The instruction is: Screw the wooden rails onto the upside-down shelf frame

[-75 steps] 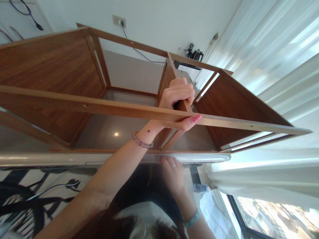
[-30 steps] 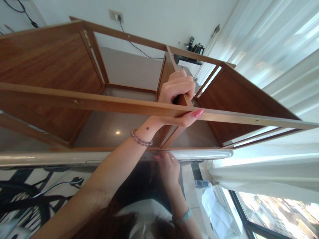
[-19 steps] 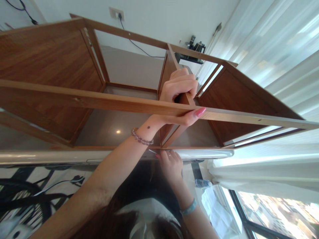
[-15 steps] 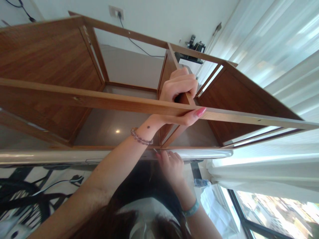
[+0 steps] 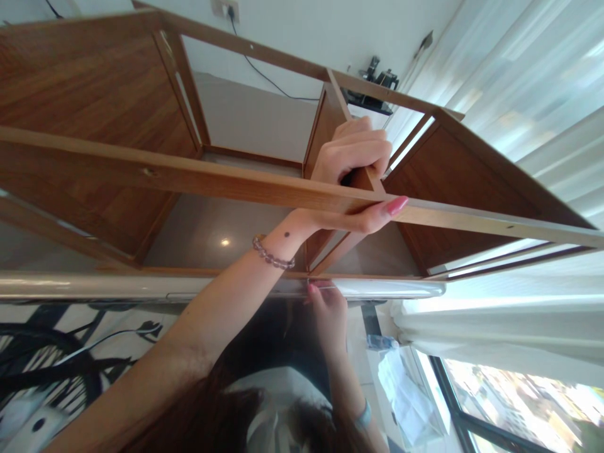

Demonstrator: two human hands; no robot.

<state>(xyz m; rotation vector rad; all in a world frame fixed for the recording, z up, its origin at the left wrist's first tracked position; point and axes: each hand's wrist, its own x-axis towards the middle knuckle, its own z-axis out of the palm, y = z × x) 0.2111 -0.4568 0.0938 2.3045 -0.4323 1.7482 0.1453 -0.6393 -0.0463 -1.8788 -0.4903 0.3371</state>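
A brown wooden shelf frame (image 5: 141,173) with open compartments fills the upper view. My left hand (image 5: 356,167), a bead bracelet on its wrist, is closed around the frame's front rail where the upright divider (image 5: 325,119) meets it, thumb under the rail. Lower down, my right hand (image 5: 328,311), with a teal wristband, reaches up to the frame's bottom edge by the silver edge strip (image 5: 141,288). Its fingertips are pinched together there, and whatever they hold is too small to make out.
A white wall with a socket (image 5: 224,9) and a black cable (image 5: 268,78) lies behind the frame. Sheer white curtains (image 5: 519,75) hang at the right, with a window (image 5: 519,402) below. Small dark objects (image 5: 377,78) stand past the frame. Dark hair (image 5: 226,415) fills the bottom.
The view has shifted slightly, so the frame sits higher and further right. My right hand has crept up to the frame's bottom edge; my left hand keeps its grip.
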